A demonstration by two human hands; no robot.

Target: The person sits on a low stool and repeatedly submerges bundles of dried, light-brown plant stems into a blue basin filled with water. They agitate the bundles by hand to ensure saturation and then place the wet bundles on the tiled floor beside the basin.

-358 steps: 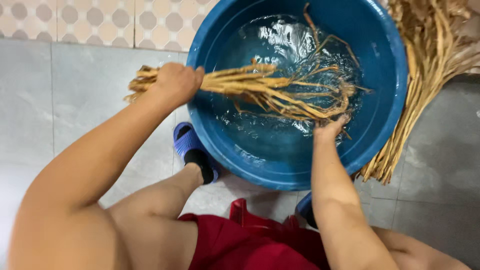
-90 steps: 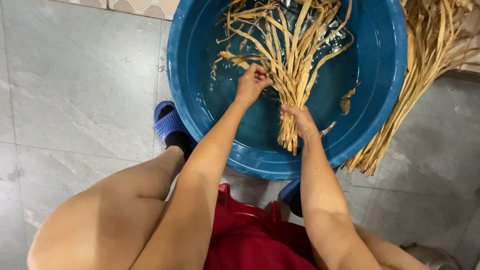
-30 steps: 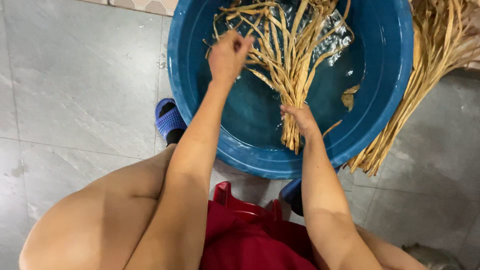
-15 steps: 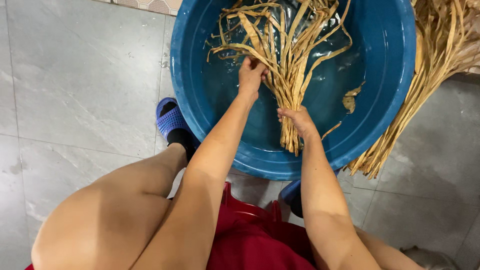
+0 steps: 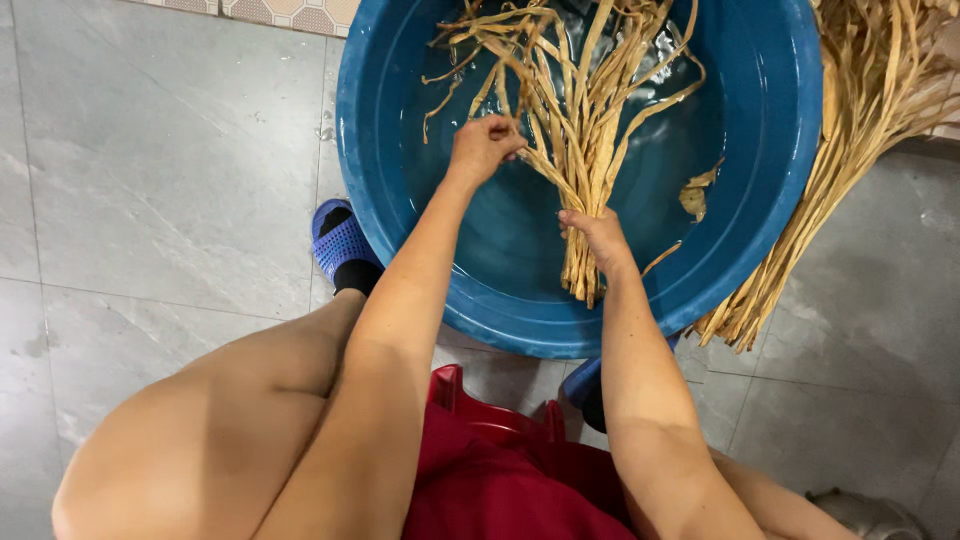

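The top edge is cutting off one blue basin (image 5: 770,210) and the tips of the wet bundle of dried straw-coloured stalks (image 5: 580,120) lying in its water; a second, dry bundle (image 5: 850,130) outside is running past the right edge. The right hand (image 5: 598,235) is clamping the wet bundle's lower end, while the left hand (image 5: 483,147) is pinching a few strands. One blue slipper (image 5: 342,243) is showing fully, the other mostly hidden.

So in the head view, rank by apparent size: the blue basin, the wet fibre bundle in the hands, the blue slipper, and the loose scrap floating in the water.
1. Blue basin
2. Wet fibre bundle
3. Blue slipper
4. Loose scrap
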